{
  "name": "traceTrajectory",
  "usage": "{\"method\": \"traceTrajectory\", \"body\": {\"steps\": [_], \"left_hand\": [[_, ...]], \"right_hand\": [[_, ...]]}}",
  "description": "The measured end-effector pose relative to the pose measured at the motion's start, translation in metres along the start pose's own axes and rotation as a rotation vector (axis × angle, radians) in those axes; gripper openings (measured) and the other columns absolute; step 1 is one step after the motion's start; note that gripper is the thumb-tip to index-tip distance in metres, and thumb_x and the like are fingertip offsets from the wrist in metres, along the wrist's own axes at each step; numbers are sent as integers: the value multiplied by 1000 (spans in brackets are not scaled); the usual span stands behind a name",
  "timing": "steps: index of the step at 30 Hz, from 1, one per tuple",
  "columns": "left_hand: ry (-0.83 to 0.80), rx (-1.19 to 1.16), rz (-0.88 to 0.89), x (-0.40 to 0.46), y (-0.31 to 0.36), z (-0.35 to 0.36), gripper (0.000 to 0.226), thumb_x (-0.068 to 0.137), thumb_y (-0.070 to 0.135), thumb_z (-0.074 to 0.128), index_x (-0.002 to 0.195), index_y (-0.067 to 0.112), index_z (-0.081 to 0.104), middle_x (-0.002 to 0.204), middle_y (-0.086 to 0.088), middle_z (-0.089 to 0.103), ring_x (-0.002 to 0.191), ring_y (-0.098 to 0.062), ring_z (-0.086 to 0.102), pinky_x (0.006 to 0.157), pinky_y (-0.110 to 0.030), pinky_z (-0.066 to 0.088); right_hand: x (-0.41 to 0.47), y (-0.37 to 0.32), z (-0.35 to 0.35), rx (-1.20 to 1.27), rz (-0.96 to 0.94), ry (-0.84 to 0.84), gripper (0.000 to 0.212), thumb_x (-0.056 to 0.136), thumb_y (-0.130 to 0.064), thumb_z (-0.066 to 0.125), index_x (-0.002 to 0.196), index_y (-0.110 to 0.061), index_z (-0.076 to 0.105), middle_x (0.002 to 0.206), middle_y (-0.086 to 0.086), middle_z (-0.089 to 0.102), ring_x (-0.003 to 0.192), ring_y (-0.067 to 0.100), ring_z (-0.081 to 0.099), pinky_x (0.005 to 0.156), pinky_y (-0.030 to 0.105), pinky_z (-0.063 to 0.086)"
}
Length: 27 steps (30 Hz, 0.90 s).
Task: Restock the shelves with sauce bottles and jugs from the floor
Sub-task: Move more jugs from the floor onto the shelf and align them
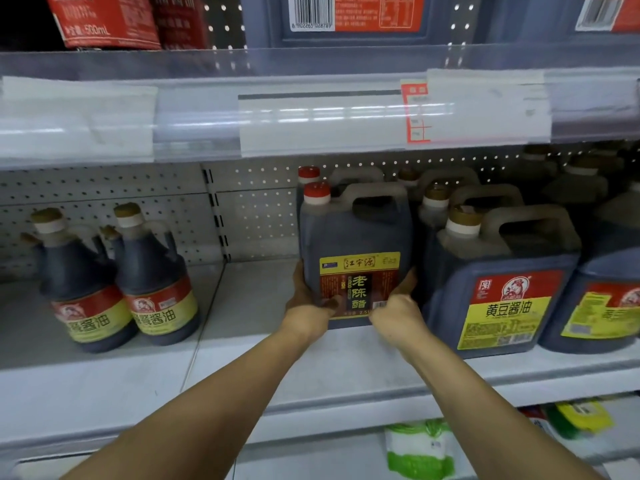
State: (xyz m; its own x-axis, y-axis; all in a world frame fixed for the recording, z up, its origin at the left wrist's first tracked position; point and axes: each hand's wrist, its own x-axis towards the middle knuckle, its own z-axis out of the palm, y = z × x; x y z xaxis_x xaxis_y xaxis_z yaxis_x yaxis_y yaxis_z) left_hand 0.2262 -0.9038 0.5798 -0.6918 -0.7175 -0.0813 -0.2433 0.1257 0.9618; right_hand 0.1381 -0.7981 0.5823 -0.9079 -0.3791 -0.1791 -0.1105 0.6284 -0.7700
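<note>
Left hand (306, 299) and right hand (398, 308) clasped vinegar jug (356, 258) low at frame centre, on shelf (242, 358). Full, probably heavy, slick plastic; top handle offered surer hold.

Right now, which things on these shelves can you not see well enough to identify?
Head view only:
- Price tags on the shelf edge: print blurred.
- Jugs at the far right rear: dark under the upper shelf.
- Green and white packet below: cut off by the bottom edge.
- Vinegar jug: lower corners covered by both hands.
</note>
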Motion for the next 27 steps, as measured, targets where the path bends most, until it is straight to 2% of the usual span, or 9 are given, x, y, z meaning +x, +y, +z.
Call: {"method": "traceTrajectory", "body": {"steps": [4,8,12,13,16,18,21,24,27], "left_hand": [[-1,14,-4,-2,2,0,85,84,5,66,145,35,15,134,0,53,124,-25,51,104,-41,43],[1,10,12,-4,2,-2,85,83,7,68,145,35,17,134,2,54,124,-23,51,105,-41,43],[5,32,18,-4,1,-3,85,83,8,68,145,35,16,132,3,54,123,-22,51,105,-42,43],[4,39,18,-3,2,-3,85,84,9,68,145,35,16,131,3,54,123,-22,51,104,-41,43],[0,50,10,-3,3,-3,82,86,10,66,145,34,15,132,2,54,123,-22,51,103,-40,43],[-2,63,5,-3,3,-3,82,86,9,65,146,33,14,133,2,53,123,-22,50,103,-40,43],[-7,54,-6,-3,4,-4,84,84,9,66,146,33,15,133,2,52,124,-22,50,104,-40,43],[-9,19,-44,-7,5,-6,81,85,5,65,146,32,19,133,1,53,122,-22,51,98,-32,44],[-4,15,-92,-15,7,-12,77,87,5,61,147,30,20,134,-5,55,119,-25,54,95,-32,45]], "right_hand": [[5,3,3,-22,7,9,83,88,-16,58,150,-13,4,139,19,44,118,34,51,87,32,46],[7,6,3,2,-19,18,92,86,-15,61,150,-16,-6,137,18,44,119,35,51,85,32,44],[7,10,5,16,-12,33,86,80,-12,67,147,-11,13,132,18,49,112,35,54,84,31,46],[7,10,6,14,-16,38,87,80,-11,67,147,-11,12,131,19,49,112,36,54,82,30,45],[3,8,3,2,-51,44,99,81,-7,65,148,-15,-6,133,20,47,113,37,54,83,31,45],[1,8,2,8,-64,40,101,81,-5,64,147,-18,-11,135,19,46,114,38,53,89,36,47],[-5,11,-1,58,-76,26,99,79,-1,64,148,-21,-4,138,17,45,120,37,49,94,39,46],[-13,12,-4,112,-97,3,96,76,0,67,148,-19,5,140,13,43,124,35,46,97,36,43],[-22,11,-5,155,-91,-11,92,75,-5,69,145,-15,12,141,13,40,126,33,43,102,38,41]]}}
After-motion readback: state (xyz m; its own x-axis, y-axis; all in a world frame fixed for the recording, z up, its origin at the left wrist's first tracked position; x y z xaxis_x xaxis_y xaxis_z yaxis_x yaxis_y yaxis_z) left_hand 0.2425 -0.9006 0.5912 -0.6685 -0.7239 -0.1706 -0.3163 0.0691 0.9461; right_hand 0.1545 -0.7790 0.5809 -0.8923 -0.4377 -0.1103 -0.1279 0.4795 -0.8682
